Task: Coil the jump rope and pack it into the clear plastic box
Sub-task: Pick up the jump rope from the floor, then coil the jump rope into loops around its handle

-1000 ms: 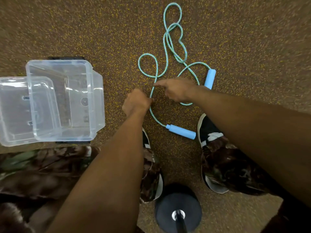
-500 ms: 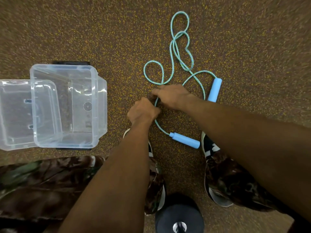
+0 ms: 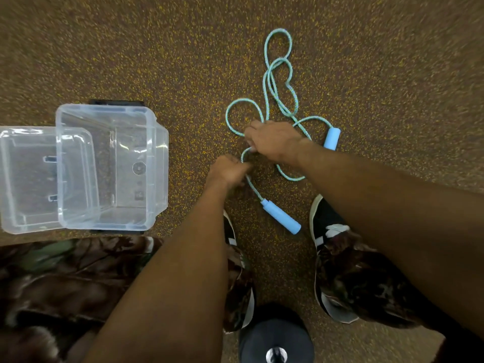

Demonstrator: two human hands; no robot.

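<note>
Right hand (image 3: 275,142) has slid further over rope, small loop now arched between hands. Left hand (image 3: 227,170) pinches jump rope (image 3: 269,82) just above near handle (image 3: 281,217); right closed on rope too. Clear plastic box (image 3: 157,142) open, well left of left hand, on floor (image 3: 183,61).

brown floor (image 3: 131,48) flecked yellow, evenly lit

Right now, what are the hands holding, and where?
Both grip the jump rope by its cord: left hand just above the nearer handle, right hand farther up.
</note>
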